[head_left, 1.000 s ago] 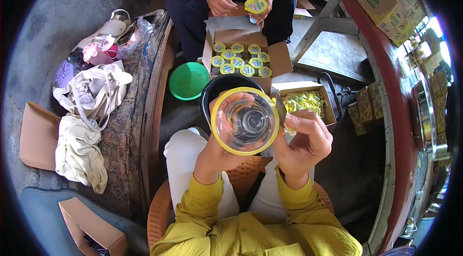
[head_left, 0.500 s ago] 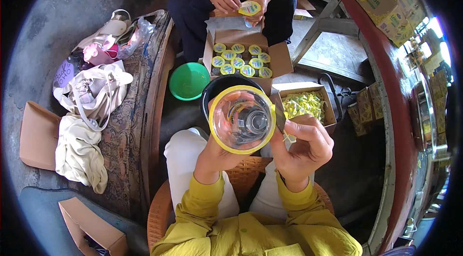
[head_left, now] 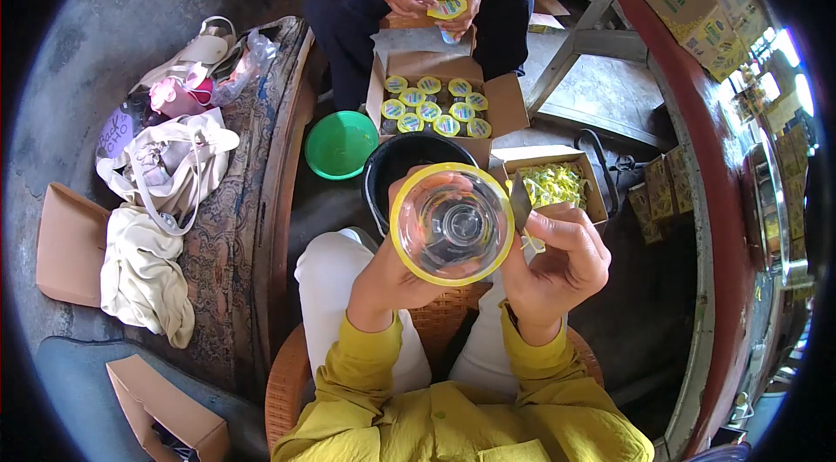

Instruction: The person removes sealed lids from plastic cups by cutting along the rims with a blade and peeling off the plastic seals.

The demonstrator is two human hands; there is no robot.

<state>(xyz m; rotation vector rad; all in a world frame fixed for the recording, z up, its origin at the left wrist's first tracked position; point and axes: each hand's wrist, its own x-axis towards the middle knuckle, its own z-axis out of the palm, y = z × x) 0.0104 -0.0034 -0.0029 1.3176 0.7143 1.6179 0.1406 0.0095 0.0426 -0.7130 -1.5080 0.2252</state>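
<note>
My left hand is wrapped round a clear plastic cup, its yellow rim turned up toward me. I can see down inside to its round bottom; no contents show. Against the rim's right side, my right hand pinches a flat, dark, blade-like piece. A small pale yellow scrap hangs by those fingers. Part of the left fingers shows blurred through the cup wall. Behind the cup stands a black bucket, partly covered by it.
A carton of yellow-lidded cups lies ahead, beside a green basin. Yellow scraps fill a smaller box at right. Opposite, another person's hands hold a lidded cup. Bags lie on the left bench.
The cup and both my hands have shifted slightly right and down, and the cup faces me more squarely. The dark blade-like piece shows more upright. The other person's cup has tilted slightly.
</note>
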